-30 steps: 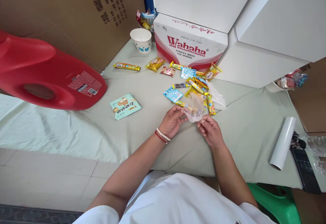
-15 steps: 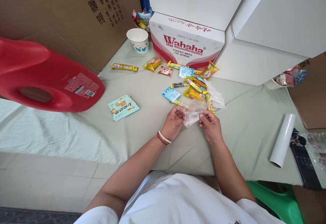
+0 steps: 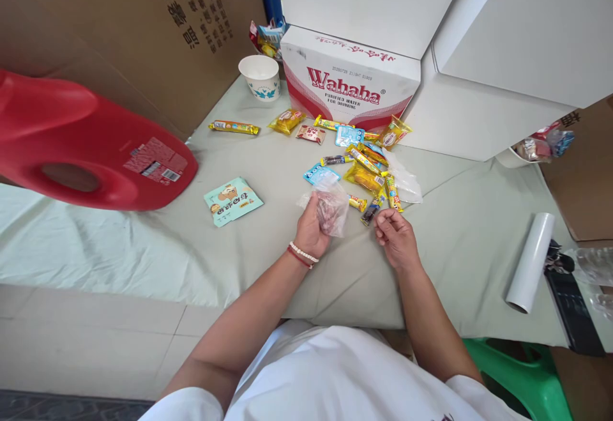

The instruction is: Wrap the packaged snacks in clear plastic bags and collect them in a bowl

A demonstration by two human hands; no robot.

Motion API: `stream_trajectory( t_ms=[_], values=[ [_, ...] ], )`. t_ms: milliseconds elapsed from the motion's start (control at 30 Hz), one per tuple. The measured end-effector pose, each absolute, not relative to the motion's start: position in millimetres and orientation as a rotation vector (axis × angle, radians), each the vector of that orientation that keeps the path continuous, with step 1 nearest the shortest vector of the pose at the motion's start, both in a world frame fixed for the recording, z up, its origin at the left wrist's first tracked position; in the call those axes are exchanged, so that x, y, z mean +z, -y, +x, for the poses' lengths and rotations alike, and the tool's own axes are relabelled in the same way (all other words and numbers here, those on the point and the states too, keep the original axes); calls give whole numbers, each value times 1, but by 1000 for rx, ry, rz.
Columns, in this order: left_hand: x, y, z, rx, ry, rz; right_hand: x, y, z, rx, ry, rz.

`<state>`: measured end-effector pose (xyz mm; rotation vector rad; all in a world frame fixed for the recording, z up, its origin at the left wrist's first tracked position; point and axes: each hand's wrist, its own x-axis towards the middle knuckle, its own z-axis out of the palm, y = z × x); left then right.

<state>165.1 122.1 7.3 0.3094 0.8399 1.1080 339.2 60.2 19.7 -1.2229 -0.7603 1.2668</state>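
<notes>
My left hand [image 3: 315, 226] is closed on a thin clear plastic bag [image 3: 335, 210], which may be a disposable glove. Its thumb lies over the plastic and the other fingers show blurrily through it. To the right, my right hand [image 3: 396, 237] has its fingers curled together; anything inside the pinch is hidden. Just beyond those fingertips lies a dark-wrapped snack stick [image 3: 372, 209]. Past both hands are a yellow snack stick [image 3: 393, 192], a yellow packet [image 3: 364, 178], a blue sachet [image 3: 316, 173] and another piece of clear plastic [image 3: 406, 181].
A red jug [image 3: 115, 178] and a mint-green packet [image 3: 233, 202] stand and lie left. Behind are a paper cup [image 3: 261, 79] and a Wahaba-style water carton, printed Wahaha [image 3: 354, 82]. At right lie a white roll [image 3: 531, 264] and a black object [image 3: 575, 312].
My right hand has let go of the clear plastic. My left hand has shifted slightly left with it, and its fingers now show through it. The dark-wrapped stick has come into view.
</notes>
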Motion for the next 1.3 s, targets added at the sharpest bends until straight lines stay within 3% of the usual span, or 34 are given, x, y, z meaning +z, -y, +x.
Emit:
stream_trajectory(
  t_ms=[267, 500, 800, 1067, 1133, 1300],
  values=[
    [13, -110, 172, 1151, -801, 446, 6, -58, 319, 1334, 1114, -1270],
    [12, -134, 151, 1249, -901, 249, 18, -59, 345, 1305, 860, -1266],
    [25, -108, 156, 847, -477, 561, 40, -54, 316, 1583, 810, -1130],
    [20, -135, 143, 1102, -589, 308, 26, -16, 321, 1407, 523, -1015],
    [21, -139, 138, 1123, -553, 270, 31, 4, 331, 1480, 757, -1015],
    [27, -139, 130, 1098, -499, 310, 70, 32, 385, 2029, 1831, -1089]
  ],
)
